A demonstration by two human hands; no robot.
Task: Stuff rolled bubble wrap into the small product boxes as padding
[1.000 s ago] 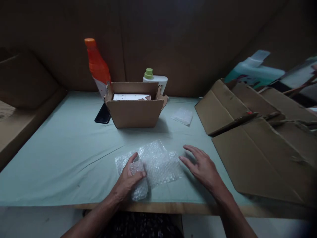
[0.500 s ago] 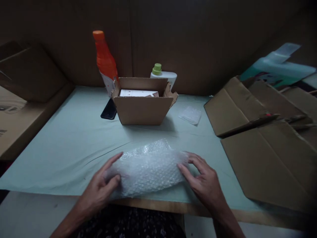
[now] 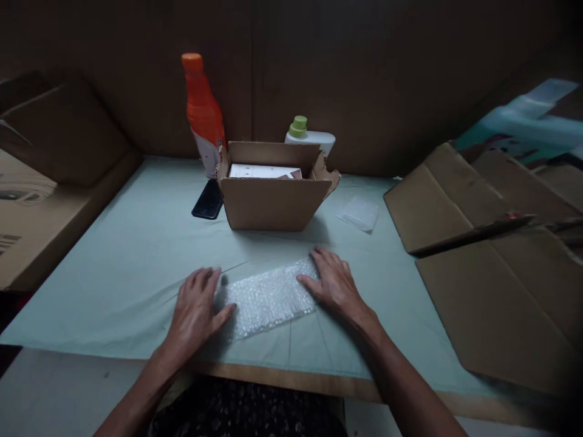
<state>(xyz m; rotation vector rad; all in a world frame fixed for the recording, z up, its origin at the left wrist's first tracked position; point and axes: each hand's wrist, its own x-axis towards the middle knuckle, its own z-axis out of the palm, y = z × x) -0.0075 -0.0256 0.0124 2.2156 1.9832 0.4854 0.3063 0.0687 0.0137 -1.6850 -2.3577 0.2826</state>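
Note:
A folded piece of bubble wrap (image 3: pixel 268 300) lies flat on the pale green cloth near the front edge. At its left end rests my left hand (image 3: pixel 195 309), fingers and thumb spread, the thumb over the wrap. My right hand (image 3: pixel 334 282) is at the other end, fingers stretched beyond the upper right corner and thumb on the wrap. Both hands are open, touching the wrap without closing round it. Behind it stands an open cardboard box (image 3: pixel 273 203) with a white box (image 3: pixel 264 172) inside.
A black phone (image 3: pixel 208 200) and an orange bottle (image 3: pixel 203 112) are left of the box; a white bottle with a green cap (image 3: pixel 298 126) is behind. To the right are a clear plastic piece (image 3: pixel 359 213), cardboard boxes (image 3: pixel 492 303) and a teal bottle (image 3: pixel 514 133). Another carton (image 3: pixel 27 224) is at left.
The bubble wrap, raised between both hands before, now lies flatter and smaller on the cloth. My hands have moved closer together and opened over its ends. The view has shifted slightly.

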